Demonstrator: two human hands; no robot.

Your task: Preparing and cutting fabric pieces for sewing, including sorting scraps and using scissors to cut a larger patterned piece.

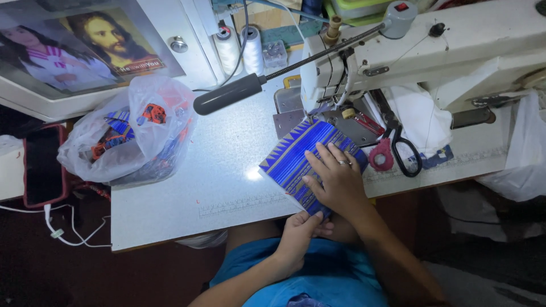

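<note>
fabric: blue patterned piece (307, 159) lying on the counter (227, 170) right in front of the sewing machine (409, 51), near edge hanging off the front
right hand (338, 179): spread flat on top, pinning the fabric so it won't slide
left hand (298, 233): pinching the overhanging edge from below
scissors (398, 142): parked beside the fabric, easy reach
plastic bag (131, 131): off to the left, out of the way
</note>
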